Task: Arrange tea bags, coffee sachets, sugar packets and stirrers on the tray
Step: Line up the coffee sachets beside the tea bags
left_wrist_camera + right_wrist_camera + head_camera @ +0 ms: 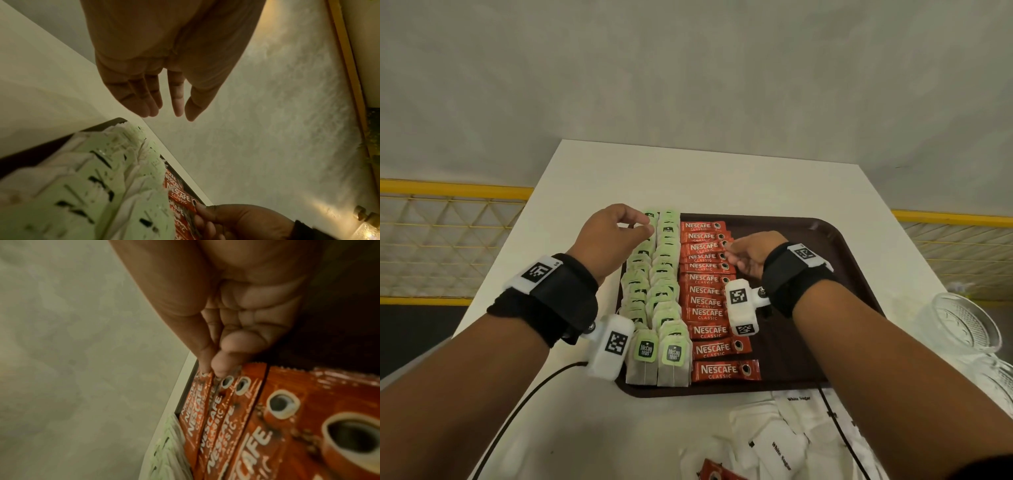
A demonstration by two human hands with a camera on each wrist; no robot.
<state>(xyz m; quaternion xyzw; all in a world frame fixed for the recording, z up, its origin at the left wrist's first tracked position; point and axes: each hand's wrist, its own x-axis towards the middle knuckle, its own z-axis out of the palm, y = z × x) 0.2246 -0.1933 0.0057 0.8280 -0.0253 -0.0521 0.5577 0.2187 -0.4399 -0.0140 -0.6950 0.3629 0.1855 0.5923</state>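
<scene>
Surface: we see a white table point(592, 178) against a pale wall, with a dark brown tray point(835, 246) on it.
Tea bags: two overlapping rows of green-tagged tea bags point(659, 291) run near to far along the tray's left side.
Coffee sachets: a red column of coffee sachets point(705, 291) lies just right of the tea.
Left hand: our left hand point(609, 240) hovers over the far tea bags, fingers straight and loose, holding nothing.
Right hand: our right hand point(751, 255) has thumb and fingertip point(221, 368) on the ends of far sachets; whether it pinches, we cannot tell.
Sugar packets: white sugar packets point(780, 445) lie heaped on the table, near of the tray.
Glassware: clear glassware point(962, 325) stands at the right.
</scene>
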